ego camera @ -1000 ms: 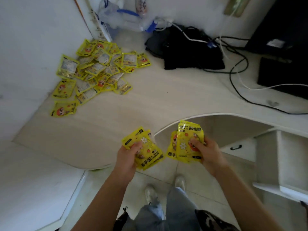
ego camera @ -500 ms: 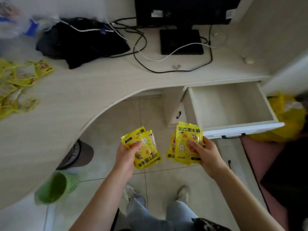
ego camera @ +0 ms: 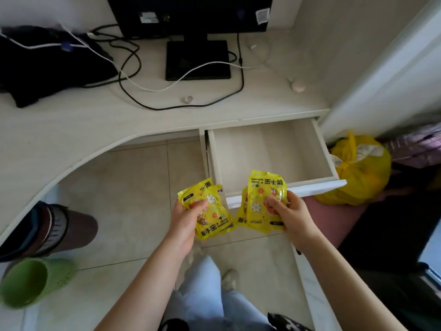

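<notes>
My left hand (ego camera: 185, 219) grips a small stack of yellow hand-warmer packets (ego camera: 212, 212), thumb on top. My right hand (ego camera: 290, 217) holds a second stack of the same yellow packets (ego camera: 261, 199), thumb pressed on the front one. Both stacks hang over the tiled floor, just in front of an open white drawer (ego camera: 317, 185) whose pale inside shows nothing in it. The right stack overlaps the drawer's front edge in the view.
The curved white desk (ego camera: 71, 130) carries a black monitor base (ego camera: 198, 60), black and white cables, and a dark bundle (ego camera: 47, 65) at the left. A yellow bag (ego camera: 362, 170) lies right of the drawer. A green bin (ego camera: 31, 283) and a brown bin (ego camera: 59, 230) stand left on the floor.
The view has swung right, away from the pile of yellow packets on the desk, and closer to the open drawer. Both hands keep the same hold on their stacks.
</notes>
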Tool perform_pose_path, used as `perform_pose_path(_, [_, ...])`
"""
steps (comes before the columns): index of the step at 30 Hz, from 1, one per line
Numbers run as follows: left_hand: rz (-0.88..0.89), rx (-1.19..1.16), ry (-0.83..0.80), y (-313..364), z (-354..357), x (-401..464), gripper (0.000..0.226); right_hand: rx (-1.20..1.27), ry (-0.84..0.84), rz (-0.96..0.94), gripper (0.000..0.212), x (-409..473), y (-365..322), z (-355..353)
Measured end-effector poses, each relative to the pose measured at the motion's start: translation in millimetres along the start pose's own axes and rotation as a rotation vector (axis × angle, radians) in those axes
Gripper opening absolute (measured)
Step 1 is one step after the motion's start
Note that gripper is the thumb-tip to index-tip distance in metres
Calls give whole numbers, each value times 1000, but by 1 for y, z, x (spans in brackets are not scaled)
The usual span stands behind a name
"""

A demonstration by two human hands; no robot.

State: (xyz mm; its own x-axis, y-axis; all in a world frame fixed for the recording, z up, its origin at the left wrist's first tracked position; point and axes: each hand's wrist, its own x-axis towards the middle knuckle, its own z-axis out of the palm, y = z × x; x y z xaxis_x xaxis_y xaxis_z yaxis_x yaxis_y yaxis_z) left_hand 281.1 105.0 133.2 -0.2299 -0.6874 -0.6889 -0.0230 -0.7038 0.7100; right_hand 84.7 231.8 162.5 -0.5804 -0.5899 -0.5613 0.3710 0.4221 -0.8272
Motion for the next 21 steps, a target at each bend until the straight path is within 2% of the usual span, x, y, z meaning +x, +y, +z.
perform_pose_path(5, [-33, 26, 3, 15, 32, 36, 28, -57, 38, 1, 19, 47, -21, -13])
perform_pose_path(11, [-28, 116, 37, 36, 69, 87, 23, -147, 86, 15, 11, 114, -47, -15])
perform_pose_path(16, [-38, 279, 101, 36, 97, 127, 34, -225, 69, 64, 6, 169, -55, -14])
perform_pose_path(21, [-73, 432, 112, 20, 129, 151, 40, -384, -2, 137, 20, 216, -43, -15])
